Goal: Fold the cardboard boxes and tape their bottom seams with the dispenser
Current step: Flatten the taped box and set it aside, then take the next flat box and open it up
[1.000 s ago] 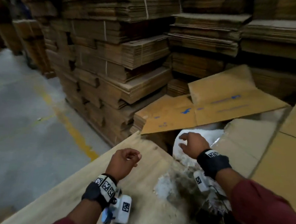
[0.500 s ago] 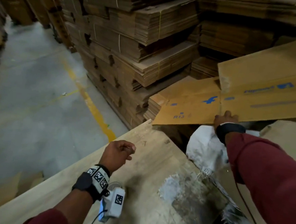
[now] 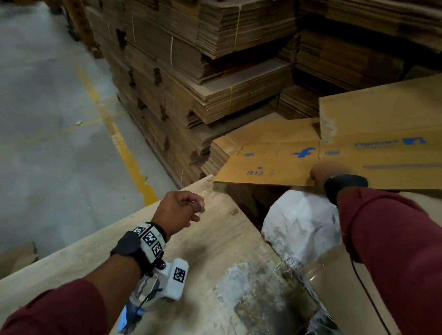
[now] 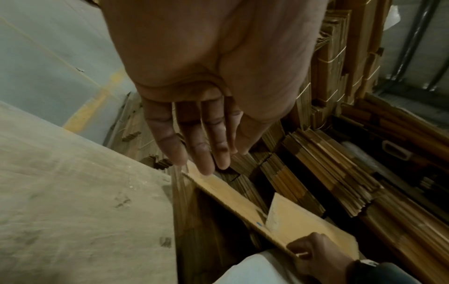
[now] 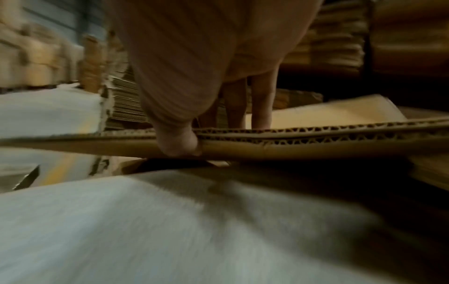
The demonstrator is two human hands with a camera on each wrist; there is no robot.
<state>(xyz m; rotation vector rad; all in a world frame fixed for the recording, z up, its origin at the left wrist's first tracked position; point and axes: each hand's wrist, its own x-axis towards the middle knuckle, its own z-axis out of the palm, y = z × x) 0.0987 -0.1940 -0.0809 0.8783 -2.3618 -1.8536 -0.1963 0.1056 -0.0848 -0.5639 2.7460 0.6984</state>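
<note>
right hand has reached past the white sack and now has its grip clamped on the near edge of the flat box, centre right. left hand hangs loose, empty, over the counter. pickup started; no folding yet.

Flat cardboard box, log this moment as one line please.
right hand: pinches edge of flat cardboard box on stack | left hand: idle over table | box unfolded, untaped
</note>
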